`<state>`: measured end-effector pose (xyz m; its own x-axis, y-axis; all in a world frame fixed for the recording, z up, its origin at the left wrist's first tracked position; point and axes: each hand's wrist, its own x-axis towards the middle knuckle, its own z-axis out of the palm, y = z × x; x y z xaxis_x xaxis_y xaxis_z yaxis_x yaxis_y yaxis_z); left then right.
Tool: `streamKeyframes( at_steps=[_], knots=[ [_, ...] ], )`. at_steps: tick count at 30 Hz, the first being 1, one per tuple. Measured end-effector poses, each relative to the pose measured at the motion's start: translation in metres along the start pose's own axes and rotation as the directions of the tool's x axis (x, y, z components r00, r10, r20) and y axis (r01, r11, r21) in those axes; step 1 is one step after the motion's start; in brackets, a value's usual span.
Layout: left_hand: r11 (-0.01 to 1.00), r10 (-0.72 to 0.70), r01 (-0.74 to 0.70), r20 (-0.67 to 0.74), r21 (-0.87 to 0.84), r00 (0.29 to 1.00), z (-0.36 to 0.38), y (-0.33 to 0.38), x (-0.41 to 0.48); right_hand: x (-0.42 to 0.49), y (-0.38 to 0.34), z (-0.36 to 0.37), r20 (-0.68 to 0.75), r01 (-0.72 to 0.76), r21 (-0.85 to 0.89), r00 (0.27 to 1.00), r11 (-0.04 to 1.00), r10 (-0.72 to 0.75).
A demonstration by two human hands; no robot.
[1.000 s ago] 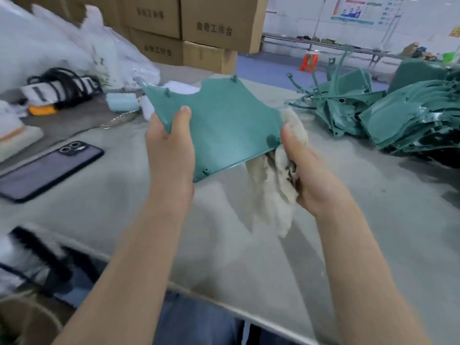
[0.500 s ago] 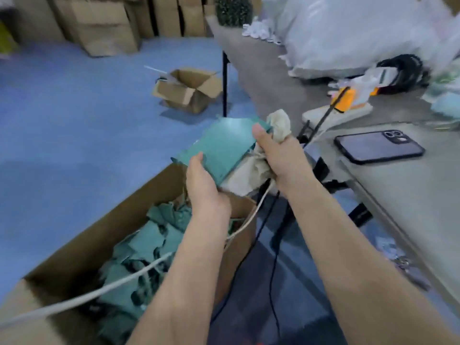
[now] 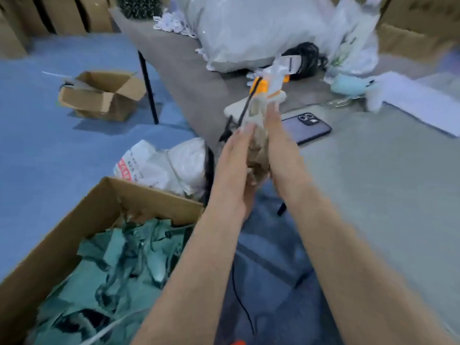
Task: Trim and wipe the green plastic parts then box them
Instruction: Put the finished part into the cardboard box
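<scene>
Cloth [image 3: 258, 155], long axis pointing away, is pressed between flat left hand [image 3: 231, 170] and right hand [image 3: 281, 145], right of box [image 3: 149, 192].

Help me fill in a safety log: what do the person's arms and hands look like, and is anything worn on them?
Nothing worn shows. The left hand and right hand are bare, with no gloves. No ring shows, though motion blur hides fine detail. The left forearm and right forearm are bare down to the bottom edge of the view, with no sleeves, watch or band.
</scene>
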<state>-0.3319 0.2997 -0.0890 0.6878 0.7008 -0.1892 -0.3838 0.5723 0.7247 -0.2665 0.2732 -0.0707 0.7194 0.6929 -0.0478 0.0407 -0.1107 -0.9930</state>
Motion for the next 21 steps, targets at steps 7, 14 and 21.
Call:
streamKeyframes(
  at_steps=[7, 14, 21],
  knots=[
    [0.992, -0.02, -0.037, 0.451, 0.117, 0.892, 0.187, -0.083, -0.014, -0.061, -0.029, -0.184, -0.458, 0.141, -0.375, 0.831, 0.916, -0.315],
    [0.924, -0.295, 0.103, 0.518, 0.367, 0.803, 0.307, -0.213, -0.067, -0.174, -0.011, -0.327, -0.739, 0.113, -0.292, 0.603, 0.95, -0.299],
    [0.852, -0.314, 0.064, 0.41, 0.519, 0.856, 0.346, -0.3, -0.076, -0.267, 0.043, -0.438, -0.98, 0.322, 0.197, 0.034, 0.926, 0.196]
  ],
)
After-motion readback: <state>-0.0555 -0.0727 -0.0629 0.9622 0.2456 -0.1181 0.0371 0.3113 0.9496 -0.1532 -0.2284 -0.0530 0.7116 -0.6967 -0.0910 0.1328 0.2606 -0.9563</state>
